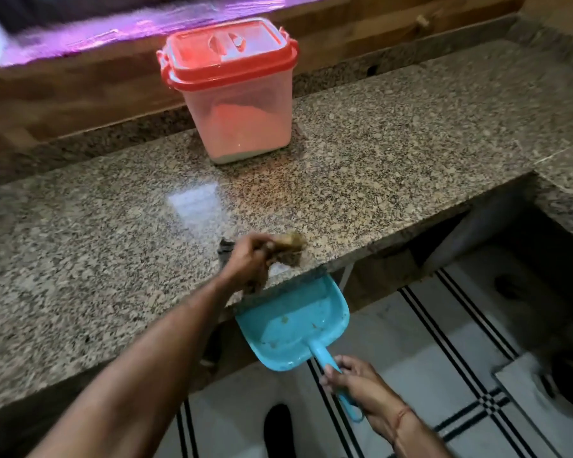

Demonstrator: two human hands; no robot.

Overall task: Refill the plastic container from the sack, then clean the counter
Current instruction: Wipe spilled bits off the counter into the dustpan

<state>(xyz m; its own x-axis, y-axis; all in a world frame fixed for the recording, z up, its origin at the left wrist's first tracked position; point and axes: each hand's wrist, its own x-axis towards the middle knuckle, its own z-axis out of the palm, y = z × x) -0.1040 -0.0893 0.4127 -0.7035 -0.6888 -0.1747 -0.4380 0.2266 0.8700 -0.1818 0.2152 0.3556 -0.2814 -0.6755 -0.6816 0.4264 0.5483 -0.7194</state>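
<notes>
At tabletop (pixel 377 153) edge: left hand (pixel 248 259) fingers closed round brush (pixel 288 246), directly above dustpan (pixel 291 322), handle gripped by right hand (pixel 354 381).

Setting: domestic kitchen. Indicators: a speckled granite counter (pixel 377 153) spans the frame, with a matching upstand and wood-look wall along the top. A lidded plastic container (pixel 235 94) stands upper centre. White floor tiles (pixel 444 375) with black stripes occupy the lower right.
</notes>
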